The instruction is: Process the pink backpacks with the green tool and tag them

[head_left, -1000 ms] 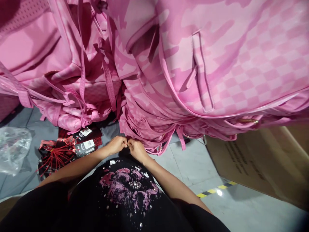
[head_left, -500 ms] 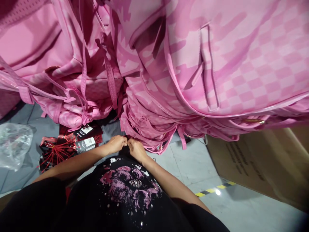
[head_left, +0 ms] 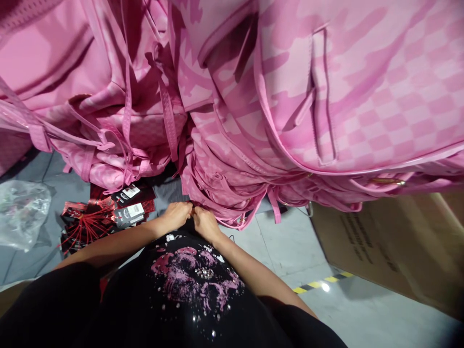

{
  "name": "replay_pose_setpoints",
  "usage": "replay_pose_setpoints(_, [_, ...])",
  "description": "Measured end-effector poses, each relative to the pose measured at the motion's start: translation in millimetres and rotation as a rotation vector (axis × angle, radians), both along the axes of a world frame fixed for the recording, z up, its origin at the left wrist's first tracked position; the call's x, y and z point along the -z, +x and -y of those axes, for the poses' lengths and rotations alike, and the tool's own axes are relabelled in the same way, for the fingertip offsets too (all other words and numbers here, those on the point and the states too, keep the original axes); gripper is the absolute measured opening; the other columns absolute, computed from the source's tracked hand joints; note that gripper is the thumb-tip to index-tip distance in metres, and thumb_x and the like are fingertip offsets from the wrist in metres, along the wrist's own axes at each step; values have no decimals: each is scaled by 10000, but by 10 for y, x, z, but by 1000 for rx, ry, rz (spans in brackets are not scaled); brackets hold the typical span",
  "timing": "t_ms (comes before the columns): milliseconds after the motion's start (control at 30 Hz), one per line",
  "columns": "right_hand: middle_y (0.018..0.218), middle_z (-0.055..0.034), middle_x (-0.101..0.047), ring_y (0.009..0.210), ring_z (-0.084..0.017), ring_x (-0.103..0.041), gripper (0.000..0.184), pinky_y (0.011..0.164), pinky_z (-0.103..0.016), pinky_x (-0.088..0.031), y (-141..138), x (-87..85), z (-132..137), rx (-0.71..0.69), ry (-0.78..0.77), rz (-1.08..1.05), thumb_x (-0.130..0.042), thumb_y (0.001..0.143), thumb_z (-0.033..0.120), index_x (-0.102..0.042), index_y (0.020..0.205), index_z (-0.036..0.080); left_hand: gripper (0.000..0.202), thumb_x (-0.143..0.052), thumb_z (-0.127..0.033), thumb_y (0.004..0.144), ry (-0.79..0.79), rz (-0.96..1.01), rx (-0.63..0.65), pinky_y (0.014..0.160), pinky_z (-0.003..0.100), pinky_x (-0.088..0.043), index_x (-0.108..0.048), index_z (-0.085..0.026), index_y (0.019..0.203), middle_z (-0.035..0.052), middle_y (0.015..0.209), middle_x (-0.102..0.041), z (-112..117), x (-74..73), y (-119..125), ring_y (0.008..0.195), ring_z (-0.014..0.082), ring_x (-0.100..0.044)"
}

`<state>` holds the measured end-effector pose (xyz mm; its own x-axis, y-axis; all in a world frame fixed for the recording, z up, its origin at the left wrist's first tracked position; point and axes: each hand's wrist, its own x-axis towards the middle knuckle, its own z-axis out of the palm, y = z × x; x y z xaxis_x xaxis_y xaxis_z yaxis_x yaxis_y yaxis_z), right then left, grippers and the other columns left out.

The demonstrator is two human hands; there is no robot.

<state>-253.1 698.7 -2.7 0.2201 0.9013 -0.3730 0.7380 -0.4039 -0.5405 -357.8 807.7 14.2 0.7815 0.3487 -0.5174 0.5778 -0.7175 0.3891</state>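
My left hand and my right hand meet at the fingertips, just in front of my black shirt. Both are closed in a pinch; what lies between the fingers is too small and dark to make out. Right beyond them rises a stack of pink camouflage backpacks, its lower straps close to my right hand. To the left of my left hand lies a bunch of black and grey hang tags with red strings.
More pink bags are piled at the upper left. A clear plastic bag lies on the grey cloth surface at left. On the right stands a cardboard box, with yellow-black tape on the floor nearby.
The view has shifted slightly, so the backpacks appear a little further right. My hands stay together in nearly the same place and pose.
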Motion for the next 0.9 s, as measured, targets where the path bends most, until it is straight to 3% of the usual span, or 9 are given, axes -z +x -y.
replay_pose_setpoints(300, [778,-41,-673,705,-169,-621,159,661,-247,-373,24,83,32,128,137,-162,-444,850,104,-566,808,196,145,-496,-152,849,-27,30,-98,727,285,-449,-630,-176,898,77,908,-711,43,-4,0,866,223,-671])
replay_pose_setpoints(533, [693,11,-632,630,-174,-614,136,634,-261,-430,51,222,89,221,253,-370,-453,814,222,-492,945,221,119,-560,-224,856,-138,96,-179,693,223,-431,-665,-224,914,10,844,-716,21,48,-62,814,166,-669])
replay_pose_setpoints(733, [675,12,-611,612,-171,-600,117,624,-272,-435,103,240,101,267,293,-462,-455,819,320,-462,891,227,192,-541,-225,881,-193,196,-187,774,221,-439,-653,-256,1034,4,1010,-716,60,112,-96,951,164,-660])
replay_pose_setpoints(900, [667,11,-591,614,-161,-589,142,619,-267,-448,101,256,115,273,311,-519,-477,823,355,-483,861,219,83,-589,-279,868,-222,213,-238,662,219,-417,-650,-224,865,-12,805,-691,53,177,-129,777,145,-644])
